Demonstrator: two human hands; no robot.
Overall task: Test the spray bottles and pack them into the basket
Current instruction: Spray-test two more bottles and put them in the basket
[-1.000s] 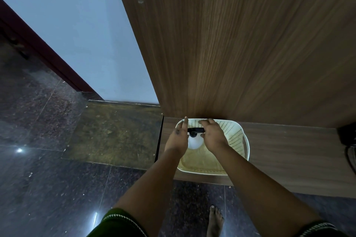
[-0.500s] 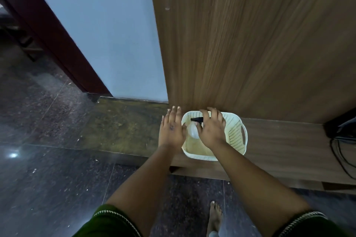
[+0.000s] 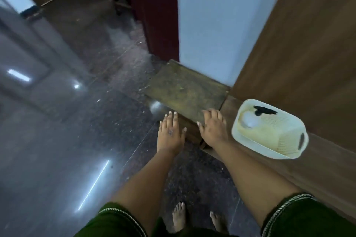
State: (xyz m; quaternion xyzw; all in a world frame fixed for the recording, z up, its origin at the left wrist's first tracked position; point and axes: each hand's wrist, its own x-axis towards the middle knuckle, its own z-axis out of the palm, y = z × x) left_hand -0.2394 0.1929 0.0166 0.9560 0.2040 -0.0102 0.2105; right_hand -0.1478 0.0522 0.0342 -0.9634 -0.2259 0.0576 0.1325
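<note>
A cream plastic basket (image 3: pixel 277 140) sits on a low wooden ledge (image 3: pixel 327 163) at the right. Inside it stands a white spray bottle (image 3: pixel 250 120) with a black trigger head (image 3: pixel 264 110), near the basket's far end. My right hand (image 3: pixel 212 127) hovers left of the basket, fingers spread, holding nothing. My left hand (image 3: pixel 169 132) is further left over the dark floor, also flat and empty. Both hands are clear of the basket.
A brown wooden panel (image 3: pixel 308 44) rises behind the ledge. A pale wall (image 3: pixel 212 15) and a dark red door frame (image 3: pixel 159 15) stand beyond a worn stone step (image 3: pixel 185 90). Glossy dark floor (image 3: pixel 57 140) spreads to the left. My bare feet (image 3: pixel 179 217) show below.
My right hand let go of the spray bottle, which now stands in the basket. Both hands pulled back to the left, and the view swung left.
</note>
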